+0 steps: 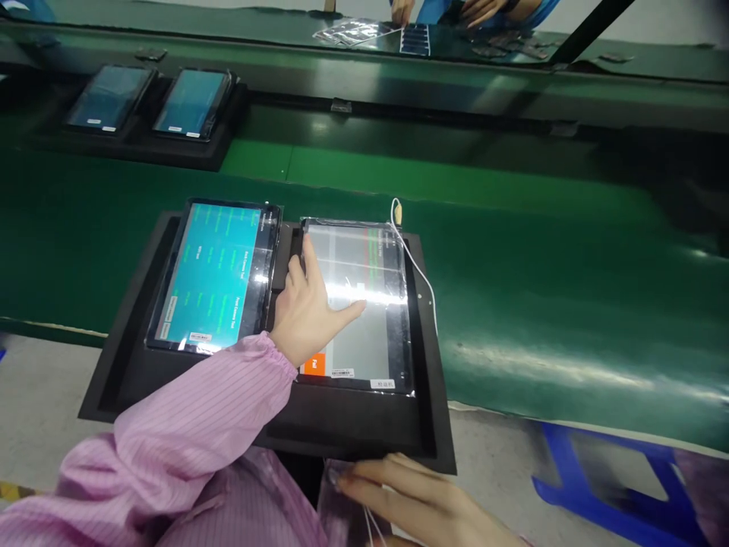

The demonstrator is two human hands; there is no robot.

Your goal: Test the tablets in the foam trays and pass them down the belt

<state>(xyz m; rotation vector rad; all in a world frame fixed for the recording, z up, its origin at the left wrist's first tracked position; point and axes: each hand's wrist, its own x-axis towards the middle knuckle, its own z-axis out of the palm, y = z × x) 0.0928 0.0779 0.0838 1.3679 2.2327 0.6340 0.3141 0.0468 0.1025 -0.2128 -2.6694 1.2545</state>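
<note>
My left hand (310, 308), in a pink striped sleeve, lies over the right tablet (364, 334). Its index finger touches the upper left of the lit screen, the thumb is spread, and nothing is held. That screen is grey with an orange "Fail" box. A white cable (424, 277) with a yellowish plug runs from the tablet's top right corner over the tray's side. At the bottom, my right hand (415, 497) is curled below the tray's front edge; white cord shows under its fingers, apparently gripped. Beside the right tablet lies another tablet (219, 273) with a teal test menu.
Both tablets lie in a black foam tray (353, 425) overhanging the green bench (541, 319). Behind, two more tablets (190, 102) sit in another tray on a lower green strip. A co-worker's hands (481, 11) are across the bench. A blue stool (615, 471) stands lower right.
</note>
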